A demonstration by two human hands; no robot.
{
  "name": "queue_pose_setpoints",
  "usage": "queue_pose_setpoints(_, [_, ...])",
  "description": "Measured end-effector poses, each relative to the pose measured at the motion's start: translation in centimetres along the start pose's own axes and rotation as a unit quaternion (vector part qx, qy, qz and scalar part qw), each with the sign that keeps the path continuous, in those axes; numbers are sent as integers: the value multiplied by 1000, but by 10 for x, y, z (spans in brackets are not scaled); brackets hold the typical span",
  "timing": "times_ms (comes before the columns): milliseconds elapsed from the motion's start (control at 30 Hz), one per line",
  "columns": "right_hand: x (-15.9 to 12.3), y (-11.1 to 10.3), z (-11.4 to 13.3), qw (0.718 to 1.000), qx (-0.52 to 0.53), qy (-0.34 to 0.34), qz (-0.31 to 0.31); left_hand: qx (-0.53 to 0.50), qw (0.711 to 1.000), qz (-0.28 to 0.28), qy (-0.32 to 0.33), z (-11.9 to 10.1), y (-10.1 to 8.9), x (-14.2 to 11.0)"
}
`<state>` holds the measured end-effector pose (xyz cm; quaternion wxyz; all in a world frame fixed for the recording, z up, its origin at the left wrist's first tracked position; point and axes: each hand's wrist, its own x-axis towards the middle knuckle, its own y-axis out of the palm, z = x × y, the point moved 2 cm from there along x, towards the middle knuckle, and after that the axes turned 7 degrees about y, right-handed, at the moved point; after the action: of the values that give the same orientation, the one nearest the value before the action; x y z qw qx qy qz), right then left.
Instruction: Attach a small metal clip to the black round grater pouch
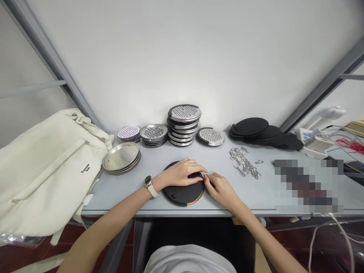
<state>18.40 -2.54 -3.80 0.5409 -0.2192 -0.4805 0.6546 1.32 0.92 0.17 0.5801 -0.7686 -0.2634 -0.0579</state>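
A round black disc [182, 193] lies flat near the table's front edge, with a coloured strip along its lower right rim. Across its top rests my left hand [182, 172], thumb and fingers reaching to the right rim and holding it. At that rim my right hand [218, 187] is closed in a pinch on a small metal clip [202, 174], mostly hidden by the fingertips. Loose metal clips [246, 165] lie in a pile to the right. Behind the disc stands a tall stack of round graters [184, 127], with a single grater [211, 137] beside it.
Left of the tall stack are more graters [154, 133], a purplish grater [129, 133] and plain metal discs [121, 157]. A cream bag [51, 170] covers the table's left end. Black round discs [251, 127] are piled at the back right, near a white device [315, 142].
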Motion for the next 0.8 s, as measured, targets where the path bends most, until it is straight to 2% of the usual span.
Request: queue_pose_setpoints(800, [0,-3,-1,998,63,20,19,-58,998,-11,-7,1,1,3])
